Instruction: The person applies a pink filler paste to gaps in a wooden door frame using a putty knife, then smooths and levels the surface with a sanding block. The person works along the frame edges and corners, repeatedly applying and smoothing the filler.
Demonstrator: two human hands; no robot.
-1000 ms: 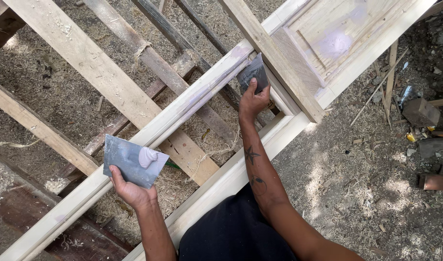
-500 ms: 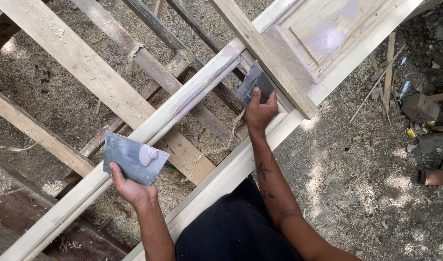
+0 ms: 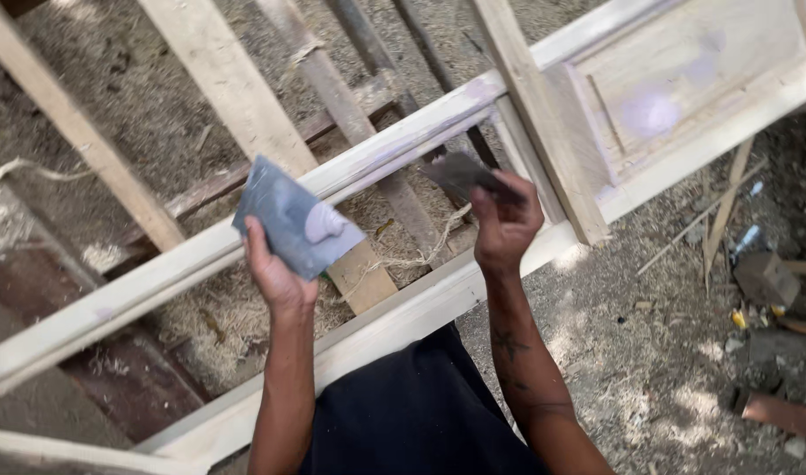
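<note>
Both forearms reach up from the bottom of the view, over a dark garment, toward a pale wooden door frame (image 3: pixel 394 303) that lies slanted across sawdust-strewn ground (image 3: pixel 649 352). The left hand (image 3: pixel 275 273) is raised with the wrist bent back, its fingers clenched around the lower edge of a flat grey board (image 3: pixel 293 220); a blob of pale putty (image 3: pixel 322 224) sits on the board's upper face. The board hovers above the gap between the frame's two long rails, just over a short wooden block (image 3: pixel 363 277). The right hand (image 3: pixel 506 224) is lifted a little higher, with its palm turned to the frame and its fingers (image 3: pixel 517 189) gripping a dark putty knife (image 3: pixel 463 174), whose blade points up and left toward the upper rail (image 3: pixel 394 145). Whether the blade touches the rail cannot be told. Pale putty smears show along that rail. At the upper right the frame carries a recessed panel (image 3: pixel 684 79) with a similar pale patch. Rough timber beams (image 3: pixel 218 79) cross beneath the frame, and scraps of wood and debris (image 3: pixel 763 281) lie on the ground at the right.
</note>
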